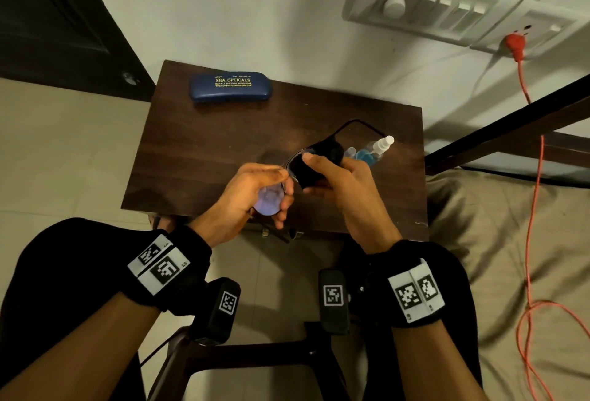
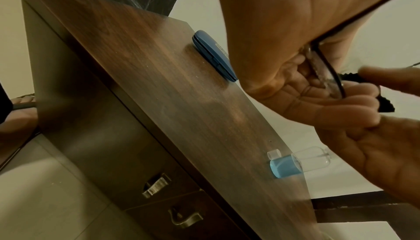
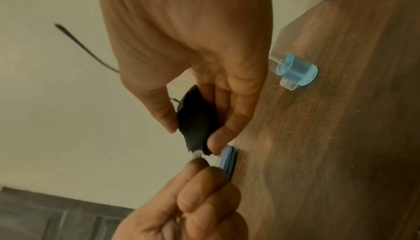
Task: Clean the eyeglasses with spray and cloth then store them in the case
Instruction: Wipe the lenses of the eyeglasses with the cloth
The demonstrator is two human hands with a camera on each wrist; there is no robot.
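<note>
Thin black-framed eyeglasses (image 1: 269, 202) hover above the dark wooden table (image 1: 198, 151). My left hand (image 1: 281, 189) grips them around one lens, seen close in the left wrist view as the frame (image 2: 327, 74) in curled fingers (image 2: 329, 107). A black cloth (image 1: 314, 164) is wrapped over the other lens, and my right hand (image 1: 308, 173) pinches it between thumb and fingers (image 3: 216, 143); the cloth (image 3: 195, 121) hides that lens. One temple arm (image 3: 86, 49) sticks out behind. A spray bottle (image 1: 375, 151) with blue liquid stands just right of my hands. The shut blue case (image 1: 230, 87) lies at the table's far left.
A small clear cap (image 2: 274, 154) sits beside the bottle (image 2: 295, 163). The table front has drawers with metal handles (image 2: 156, 184). An orange cable (image 1: 533, 209) runs over a beige bed (image 1: 498, 241) on the right. A wall lies behind the table.
</note>
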